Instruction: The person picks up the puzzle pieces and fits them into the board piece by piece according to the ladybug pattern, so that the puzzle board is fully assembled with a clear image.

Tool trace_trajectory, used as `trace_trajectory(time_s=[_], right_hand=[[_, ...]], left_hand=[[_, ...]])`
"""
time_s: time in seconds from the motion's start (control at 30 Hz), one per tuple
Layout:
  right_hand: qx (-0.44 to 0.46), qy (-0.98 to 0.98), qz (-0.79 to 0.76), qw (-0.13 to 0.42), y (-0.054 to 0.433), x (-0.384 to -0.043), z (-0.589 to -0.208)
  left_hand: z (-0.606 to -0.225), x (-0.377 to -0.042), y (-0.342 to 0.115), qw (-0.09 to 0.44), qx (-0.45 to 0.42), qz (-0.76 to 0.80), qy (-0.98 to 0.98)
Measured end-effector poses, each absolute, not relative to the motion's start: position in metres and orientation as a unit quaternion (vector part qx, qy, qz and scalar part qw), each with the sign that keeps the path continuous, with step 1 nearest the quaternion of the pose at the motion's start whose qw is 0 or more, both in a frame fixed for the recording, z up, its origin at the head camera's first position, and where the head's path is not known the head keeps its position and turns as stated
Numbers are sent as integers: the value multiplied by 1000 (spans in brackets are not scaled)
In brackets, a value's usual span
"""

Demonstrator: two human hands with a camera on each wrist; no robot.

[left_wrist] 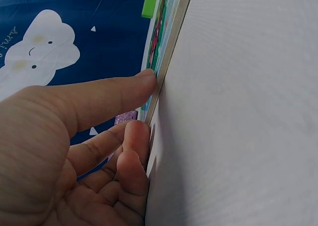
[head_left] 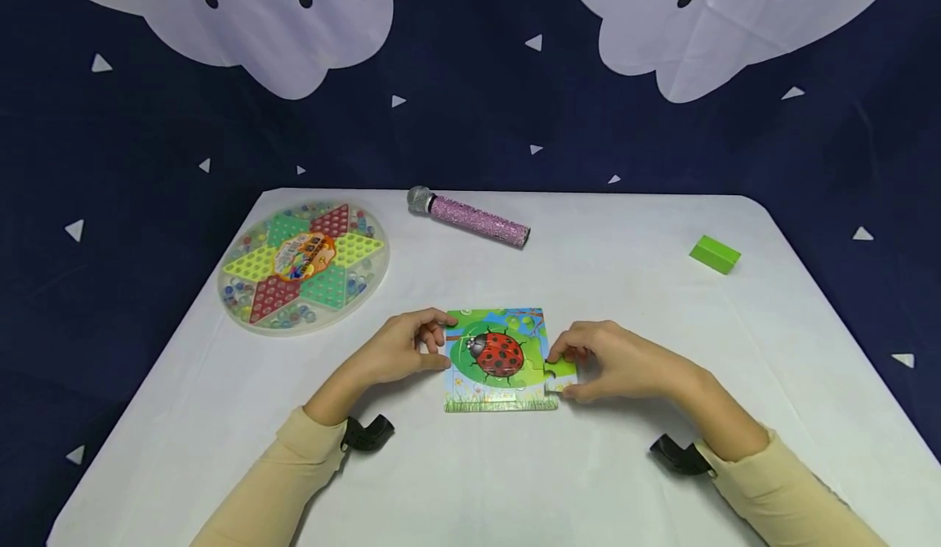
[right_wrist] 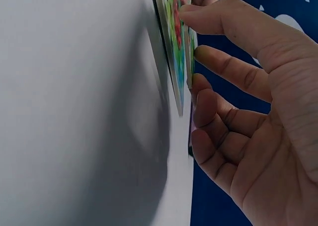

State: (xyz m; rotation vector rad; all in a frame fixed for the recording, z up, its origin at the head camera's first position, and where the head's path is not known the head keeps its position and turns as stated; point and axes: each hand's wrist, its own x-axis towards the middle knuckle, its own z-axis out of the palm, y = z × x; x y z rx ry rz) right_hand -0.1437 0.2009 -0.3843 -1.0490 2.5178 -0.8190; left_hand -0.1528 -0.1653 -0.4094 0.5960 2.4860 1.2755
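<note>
A square jigsaw puzzle (head_left: pixel 496 355) showing a red ladybug on green lies flat on the white table. At its left edge rests my left hand (head_left: pixel 406 343), thumb and index finger spread apart along the side. The left wrist view shows the thumb (left_wrist: pixel 141 87) against the board's edge, with the other fingers loosely bent. My right hand (head_left: pixel 613 359) pinches a green and pale-blue puzzle piece (head_left: pixel 563 375) between thumb and index finger, over the puzzle's right edge. Seen from the right wrist, the piece (right_wrist: pixel 192 57) sits slightly above the board, partly covered by fingers.
A round Chinese checkers board (head_left: pixel 305 257) with marbles under its clear cover lies at the back left. A glittery pink microphone (head_left: pixel 478 219) lies at the back middle, and a green block (head_left: pixel 715 255) is at the back right. A dark blue patterned cloth (head_left: pixel 470 122) hangs behind the table.
</note>
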Motion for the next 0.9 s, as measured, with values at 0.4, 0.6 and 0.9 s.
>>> trace_trajectory(time_s=[0.4,0.6,0.9], right_hand=[[-400,860,-278,150,182,-137,-388],[-413,855,-274,149,176,-136,-393],[-430,855,-256,135,169,-136,-393]], left_hand=[[-410,-153,-165,142,210,447,858],[-409,-153,-166,140,208,442,861],[-408,-153,-165,142,209,441,861]])
